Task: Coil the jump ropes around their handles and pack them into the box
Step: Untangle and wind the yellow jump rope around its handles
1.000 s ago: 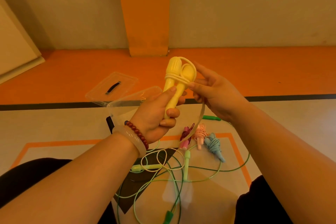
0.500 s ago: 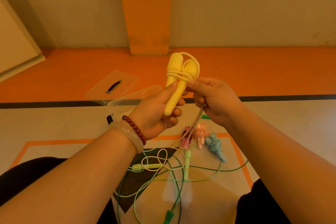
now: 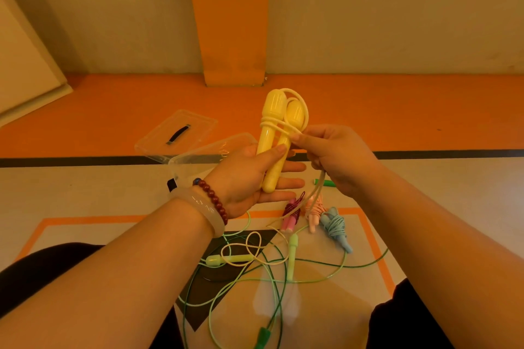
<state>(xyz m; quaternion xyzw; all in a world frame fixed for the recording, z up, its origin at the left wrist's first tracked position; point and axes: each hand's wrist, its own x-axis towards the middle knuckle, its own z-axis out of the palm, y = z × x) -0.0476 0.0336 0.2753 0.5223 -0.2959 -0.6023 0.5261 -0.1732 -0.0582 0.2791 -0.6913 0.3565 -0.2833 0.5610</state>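
My left hand (image 3: 249,178) holds the two yellow handles (image 3: 273,133) of a jump rope upright, thumb pressed across them and fingers stretched out underneath. A few turns of pale yellow rope (image 3: 297,110) circle the handles near their tops. My right hand (image 3: 337,156) pinches that rope right beside the handles; the loose end hangs down to the floor. The clear plastic box (image 3: 198,159) stands open just behind my left hand, partly hidden by it.
The box's clear lid (image 3: 177,133) with a black handle lies behind it. On the floor lie coiled pink (image 3: 290,215), peach (image 3: 313,212) and blue (image 3: 336,228) ropes, plus uncoiled light green (image 3: 293,252) and dark green (image 3: 262,336) ropes tangled between my knees.
My right hand has brought the rope down and round the front of the handles, pulling another turn in. My left fingers have straightened out beneath the handles.
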